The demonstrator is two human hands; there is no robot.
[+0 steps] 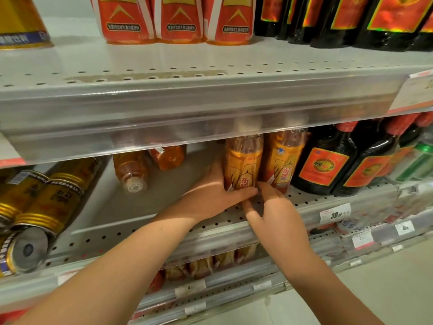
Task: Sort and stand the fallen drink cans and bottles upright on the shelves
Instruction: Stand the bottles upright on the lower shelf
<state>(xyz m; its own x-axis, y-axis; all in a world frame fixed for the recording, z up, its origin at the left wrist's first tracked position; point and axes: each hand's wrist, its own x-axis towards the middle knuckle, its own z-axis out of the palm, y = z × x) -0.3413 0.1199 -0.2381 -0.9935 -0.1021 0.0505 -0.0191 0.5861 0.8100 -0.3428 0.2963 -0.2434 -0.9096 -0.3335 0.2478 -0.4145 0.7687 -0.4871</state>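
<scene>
Two orange drink bottles stand upright on the middle shelf (304,202). My left hand (210,195) is wrapped around the base of the left upright bottle (242,160). My right hand (274,214) is in front of it, fingertips touching the bases of that bottle and of the second upright bottle (283,158). Further left, one orange bottle (131,170) lies on its side with its cap toward me. Another fallen bottle (167,156) lies behind it. Several gold cans (46,195) lie toppled at the far left.
Dark bottles with red labels (328,165) stand close to the right of the upright orange bottles. The shelf above carries red-labelled bottles (178,19) and more dark bottles (375,19). Its front rail (187,118) overhangs the bottle tops. Price tags (335,214) line the shelf edge.
</scene>
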